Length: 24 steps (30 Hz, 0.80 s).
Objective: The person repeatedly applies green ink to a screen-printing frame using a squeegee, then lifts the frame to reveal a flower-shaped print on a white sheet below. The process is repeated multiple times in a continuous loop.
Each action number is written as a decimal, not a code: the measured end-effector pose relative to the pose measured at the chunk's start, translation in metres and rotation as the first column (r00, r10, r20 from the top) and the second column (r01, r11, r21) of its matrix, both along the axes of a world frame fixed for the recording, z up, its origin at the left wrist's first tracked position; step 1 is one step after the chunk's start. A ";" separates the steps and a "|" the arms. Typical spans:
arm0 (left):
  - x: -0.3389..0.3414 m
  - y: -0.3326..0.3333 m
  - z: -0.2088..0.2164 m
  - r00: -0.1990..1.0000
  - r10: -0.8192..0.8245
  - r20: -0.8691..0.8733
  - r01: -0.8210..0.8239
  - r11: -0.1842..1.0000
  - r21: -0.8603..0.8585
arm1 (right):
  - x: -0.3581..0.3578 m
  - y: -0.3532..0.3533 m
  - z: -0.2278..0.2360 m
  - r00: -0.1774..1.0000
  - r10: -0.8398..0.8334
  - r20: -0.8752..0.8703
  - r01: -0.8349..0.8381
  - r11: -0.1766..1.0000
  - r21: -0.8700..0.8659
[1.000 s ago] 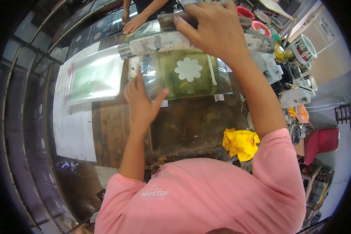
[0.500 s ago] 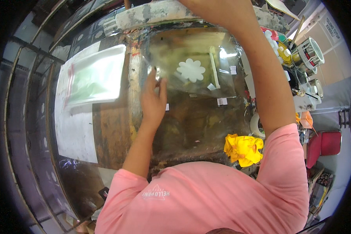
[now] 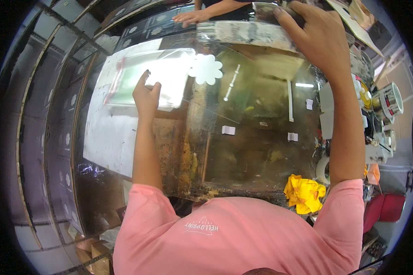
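I have my left hand (image 3: 146, 94) with fingers loosely curled on the clear plastic sheet (image 3: 170, 78) over the white board (image 3: 110, 133), my right hand (image 3: 319, 34) gripping the frame (image 3: 252, 32); the sheet looks light, floppy, slippery, best pinched at its edges.

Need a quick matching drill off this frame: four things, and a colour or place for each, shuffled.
Things:
1. crumpled cloth
2. flower-shaped cutout
3. left hand
4. right hand

Matches:
A. white
B. on the clear plastic sleeve
C. yellow
D. on the smeared frame bar at the far edge

Pairs: 1-C, 2-A, 3-B, 4-D
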<state>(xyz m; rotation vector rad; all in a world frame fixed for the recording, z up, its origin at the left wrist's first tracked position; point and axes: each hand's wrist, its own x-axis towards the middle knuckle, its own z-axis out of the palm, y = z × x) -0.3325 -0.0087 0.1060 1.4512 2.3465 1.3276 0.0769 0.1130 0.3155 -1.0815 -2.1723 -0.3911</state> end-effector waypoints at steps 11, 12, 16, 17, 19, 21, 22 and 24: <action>-0.019 -0.053 -0.062 0.813 -0.177 -0.554 -0.084 0.907 -0.413 | 0.000 -0.011 -0.011 0.999 0.028 0.026 -0.029 0.999 0.046; -0.013 -0.058 -0.066 0.825 -0.204 -0.527 -0.044 0.906 -0.420 | -0.001 -0.011 -0.009 0.999 0.047 0.015 -0.048 0.997 0.068; -0.010 -0.059 -0.062 0.811 -0.208 -0.547 -0.021 0.924 -0.382 | -0.005 -0.011 0.000 0.998 0.020 -0.062 -0.021 1.000 -0.007; -0.011 -0.057 -0.059 0.820 -0.196 -0.538 -0.056 0.908 -0.416 | -0.004 -0.012 0.000 0.998 0.014 -0.056 -0.017 0.999 -0.052; -0.012 -0.056 -0.054 0.836 -0.173 -0.520 -0.077 0.902 -0.425 | 0.000 -0.016 0.000 0.999 0.004 -0.042 -0.010 0.990 -0.140; -0.012 -0.054 -0.050 0.847 -0.148 -0.510 -0.057 0.929 -0.365 | 0.006 -0.021 -0.001 0.999 0.034 0.003 -0.034 0.999 -0.034; -0.013 -0.052 -0.046 0.845 -0.144 -0.514 -0.040 0.943 -0.330 | 0.009 -0.023 -0.003 0.999 0.039 0.026 -0.039 0.999 0.016; -0.015 -0.045 -0.035 0.894 -0.103 -0.437 -0.052 0.943 -0.329 | 0.012 -0.024 -0.004 0.999 0.035 -0.002 -0.035 0.999 0.024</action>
